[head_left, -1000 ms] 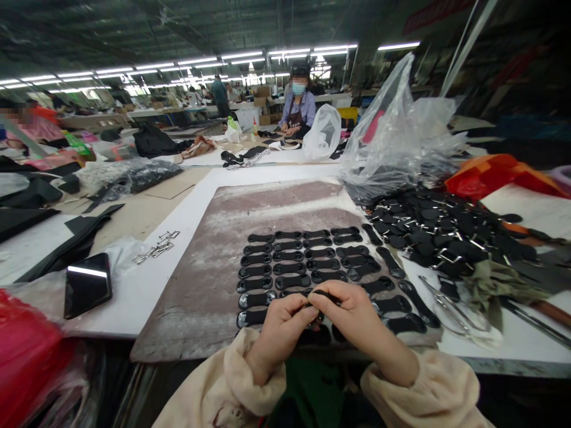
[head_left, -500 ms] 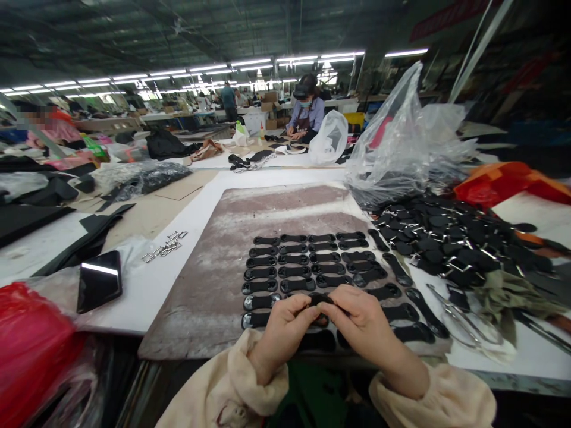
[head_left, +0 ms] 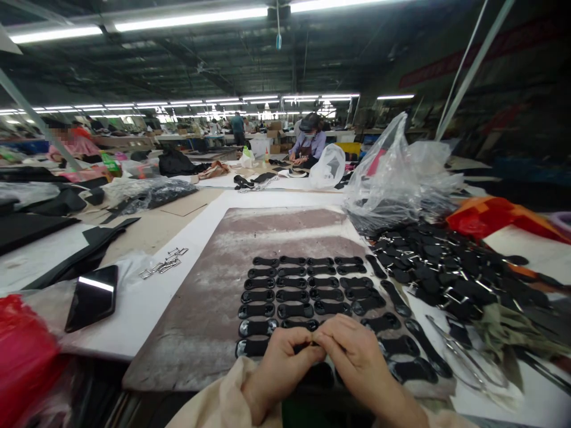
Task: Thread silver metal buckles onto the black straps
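A clear plastic bag point(head_left: 397, 172) stands open at the upper right of the board, slumped and crinkled, with dark pieces showing through its lower part. Below it, at the right of the frame, a loose pile of black tabs with metal rings point(head_left: 450, 267) spreads over the desk point(head_left: 147, 303). A smaller white bag point(head_left: 329, 166) sits farther back, near a person at work in a blue top point(head_left: 307, 145). At the left edge a red bag point(head_left: 24, 351) bulges, and what it holds I cannot tell.

On the grey-brown board point(head_left: 214, 297) in the centre, black strap pieces point(head_left: 307, 285) lie flat in neat rows, side by side and just apart.

My left hand point(head_left: 279, 368) and my right hand point(head_left: 357, 359) meet at the lower centre of the frame, over the near edge of the board, knuckles up and wrists bent inward, cream sleeves trailing off the bottom. The thumbs and forefingers of both pinch together at one spot; each grip is closed on a small black strap piece point(head_left: 307, 346), of which only a dark sliver shows between the fingertips.

A dark phone point(head_left: 93, 297) lies at the left on the desk, a few metal buckles point(head_left: 163, 265) beyond it, and scissors point(head_left: 459, 351) rest at the right.
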Motion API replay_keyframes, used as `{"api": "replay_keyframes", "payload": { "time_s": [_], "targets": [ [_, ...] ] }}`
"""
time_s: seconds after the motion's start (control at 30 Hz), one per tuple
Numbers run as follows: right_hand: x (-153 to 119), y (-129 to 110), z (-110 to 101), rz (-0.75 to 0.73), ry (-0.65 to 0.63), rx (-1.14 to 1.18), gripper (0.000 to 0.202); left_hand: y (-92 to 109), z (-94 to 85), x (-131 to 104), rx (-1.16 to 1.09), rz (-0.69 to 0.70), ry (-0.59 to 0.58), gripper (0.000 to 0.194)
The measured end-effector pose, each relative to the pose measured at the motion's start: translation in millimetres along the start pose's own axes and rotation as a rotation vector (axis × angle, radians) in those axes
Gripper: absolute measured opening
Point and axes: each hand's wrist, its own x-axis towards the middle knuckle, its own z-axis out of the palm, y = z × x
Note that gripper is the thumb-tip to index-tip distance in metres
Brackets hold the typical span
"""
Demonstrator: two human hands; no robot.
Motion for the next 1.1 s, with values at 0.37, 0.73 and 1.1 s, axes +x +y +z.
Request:
{"api": "replay_keyframes", "payload": {
  "time_s": [0.37,0.73,1.1],
  "targets": [
    [-0.2,7.8,-4.1,0.061,0.012,0.003,0.014,0.6,-9.7,2.9,0.109,0.027,0.065,0.023],
    [-3.3,8.4,-10.0,0.063,0.002,0.03,0.021,-0.9,-10.8,3.4,0.161,0.025,0.041,0.025],
    [-4.5,12.8,-20.2,0.094,-0.135,-0.109,0.023,2.5,-15.5,5.5,0.176,-0.048,-0.056,0.029]
  ]
}}
